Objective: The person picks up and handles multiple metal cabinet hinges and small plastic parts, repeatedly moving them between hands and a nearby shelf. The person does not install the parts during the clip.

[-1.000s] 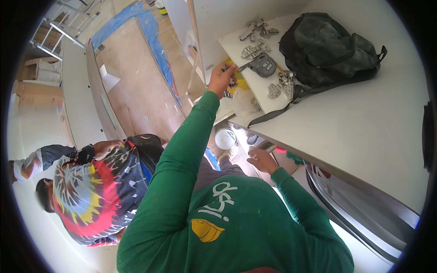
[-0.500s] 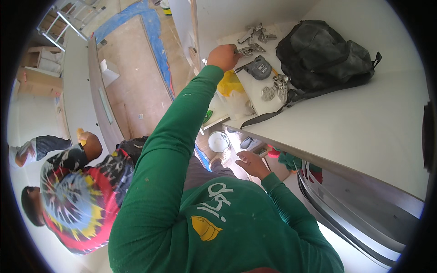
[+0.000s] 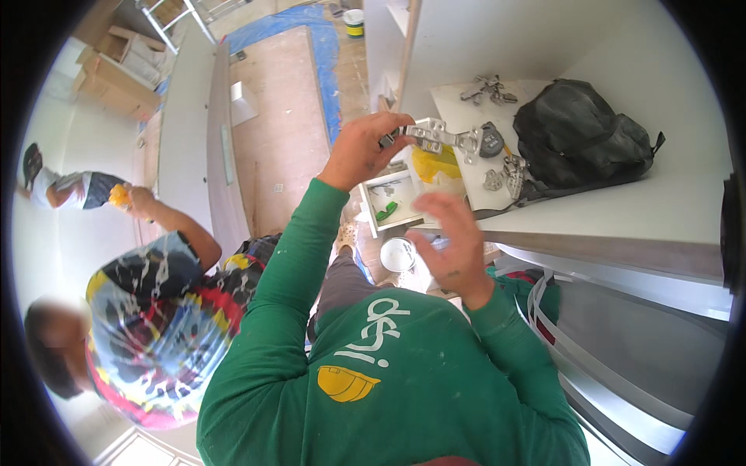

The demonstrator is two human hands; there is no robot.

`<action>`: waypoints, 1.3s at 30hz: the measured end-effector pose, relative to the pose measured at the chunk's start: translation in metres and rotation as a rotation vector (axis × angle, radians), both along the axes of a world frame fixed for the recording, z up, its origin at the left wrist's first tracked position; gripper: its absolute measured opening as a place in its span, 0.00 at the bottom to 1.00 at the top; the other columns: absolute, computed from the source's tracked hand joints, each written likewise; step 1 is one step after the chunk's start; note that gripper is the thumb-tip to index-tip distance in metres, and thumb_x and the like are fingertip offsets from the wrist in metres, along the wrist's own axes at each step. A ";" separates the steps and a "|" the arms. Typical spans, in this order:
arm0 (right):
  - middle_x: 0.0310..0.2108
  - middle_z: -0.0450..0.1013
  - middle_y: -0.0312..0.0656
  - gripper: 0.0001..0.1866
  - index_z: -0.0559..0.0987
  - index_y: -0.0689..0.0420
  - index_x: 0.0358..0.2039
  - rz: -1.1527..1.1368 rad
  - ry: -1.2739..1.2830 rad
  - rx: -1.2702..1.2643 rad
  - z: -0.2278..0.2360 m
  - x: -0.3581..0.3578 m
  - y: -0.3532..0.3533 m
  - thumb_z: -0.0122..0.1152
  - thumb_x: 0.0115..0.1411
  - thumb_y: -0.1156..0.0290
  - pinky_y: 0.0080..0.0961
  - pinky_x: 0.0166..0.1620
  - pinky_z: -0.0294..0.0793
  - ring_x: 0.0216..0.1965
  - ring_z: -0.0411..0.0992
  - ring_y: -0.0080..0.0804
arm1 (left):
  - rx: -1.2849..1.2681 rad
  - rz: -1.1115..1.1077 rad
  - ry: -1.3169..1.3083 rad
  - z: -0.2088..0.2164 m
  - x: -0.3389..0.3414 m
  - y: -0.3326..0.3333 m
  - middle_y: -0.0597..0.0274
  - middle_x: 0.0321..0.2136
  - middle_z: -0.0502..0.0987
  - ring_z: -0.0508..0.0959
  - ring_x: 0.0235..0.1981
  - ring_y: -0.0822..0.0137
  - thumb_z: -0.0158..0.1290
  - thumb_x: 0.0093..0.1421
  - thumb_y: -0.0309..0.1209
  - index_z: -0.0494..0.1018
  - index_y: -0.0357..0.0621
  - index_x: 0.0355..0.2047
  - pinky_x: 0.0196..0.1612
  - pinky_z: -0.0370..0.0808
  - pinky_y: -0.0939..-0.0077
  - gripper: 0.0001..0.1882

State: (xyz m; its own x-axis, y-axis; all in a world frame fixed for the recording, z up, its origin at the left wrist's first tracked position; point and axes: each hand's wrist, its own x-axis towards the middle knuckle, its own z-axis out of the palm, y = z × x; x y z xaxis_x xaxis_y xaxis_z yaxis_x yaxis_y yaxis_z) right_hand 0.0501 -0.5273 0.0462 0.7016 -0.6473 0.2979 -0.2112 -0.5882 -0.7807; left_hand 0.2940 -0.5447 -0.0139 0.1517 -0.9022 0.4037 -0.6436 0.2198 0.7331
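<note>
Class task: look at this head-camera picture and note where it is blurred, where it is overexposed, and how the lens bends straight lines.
Head view: the right hand is smeared by motion, while the left hand and its metal hinge stay fairly sharp; the white countertop is bright and nearly washed out; the counter edge and the floor boards curve toward the black round rim, a fisheye effect.

white cabinets [image 3: 544,31], plywood floor [image 3: 280,140], blue tarp [image 3: 326,54]

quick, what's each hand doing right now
Left hand: closed on a metal hinge.
Right hand: open, holding nothing, raised just below the hinge.
</note>
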 end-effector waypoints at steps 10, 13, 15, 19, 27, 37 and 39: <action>0.45 0.77 0.47 0.21 0.77 0.60 0.52 0.079 0.079 -0.116 0.046 0.011 0.001 0.67 0.57 0.74 0.37 0.48 0.75 0.43 0.76 0.42 | -0.100 0.042 0.199 0.060 -0.033 0.130 0.63 0.31 0.81 0.79 0.30 0.69 0.68 0.60 0.26 0.80 0.43 0.48 0.35 0.77 0.74 0.16; 0.41 0.77 0.42 0.17 0.77 0.61 0.52 0.214 0.030 0.176 0.037 0.001 0.012 0.65 0.62 0.74 0.29 0.45 0.74 0.39 0.75 0.32 | 0.003 0.123 0.534 0.053 -0.052 0.156 0.68 0.30 0.79 0.77 0.31 0.78 0.68 0.61 0.26 0.79 0.41 0.48 0.35 0.75 0.80 0.16; 0.39 0.76 0.39 0.15 0.76 0.61 0.53 0.265 -0.102 0.400 0.009 -0.002 0.015 0.64 0.67 0.74 0.24 0.43 0.73 0.38 0.74 0.25 | -0.036 0.161 0.702 0.053 -0.073 0.164 0.71 0.31 0.77 0.75 0.32 0.81 0.69 0.60 0.27 0.78 0.40 0.46 0.35 0.74 0.83 0.15; 0.40 0.75 0.36 0.15 0.73 0.60 0.56 0.344 -0.231 0.700 -0.018 -0.007 0.025 0.60 0.72 0.72 0.21 0.44 0.74 0.39 0.73 0.21 | 0.032 0.221 0.657 0.047 -0.092 0.173 0.70 0.28 0.75 0.74 0.30 0.78 0.75 0.54 0.33 0.76 0.41 0.36 0.34 0.73 0.78 0.19; 0.47 0.76 0.41 0.17 0.71 0.62 0.58 0.393 -0.372 1.001 -0.008 -0.011 0.046 0.57 0.75 0.67 0.27 0.55 0.76 0.47 0.76 0.27 | 0.086 0.353 0.633 0.068 -0.124 0.180 0.69 0.29 0.78 0.74 0.28 0.79 0.74 0.56 0.38 0.79 0.37 0.46 0.33 0.75 0.81 0.24; 0.52 0.75 0.43 0.26 0.61 0.59 0.71 0.429 -0.464 0.779 -0.026 -0.007 0.048 0.49 0.76 0.66 0.31 0.60 0.74 0.53 0.75 0.31 | 0.053 0.392 0.267 0.079 -0.134 0.187 0.48 0.26 0.83 0.84 0.24 0.57 0.68 0.58 0.45 0.80 0.30 0.45 0.31 0.80 0.66 0.27; 0.60 0.70 0.45 0.29 0.58 0.56 0.74 0.514 -0.471 0.703 -0.032 -0.007 0.044 0.48 0.76 0.64 0.33 0.63 0.74 0.60 0.72 0.34 | 0.078 0.396 0.199 0.079 -0.135 0.189 0.45 0.26 0.82 0.84 0.24 0.52 0.67 0.58 0.46 0.79 0.29 0.43 0.30 0.80 0.63 0.28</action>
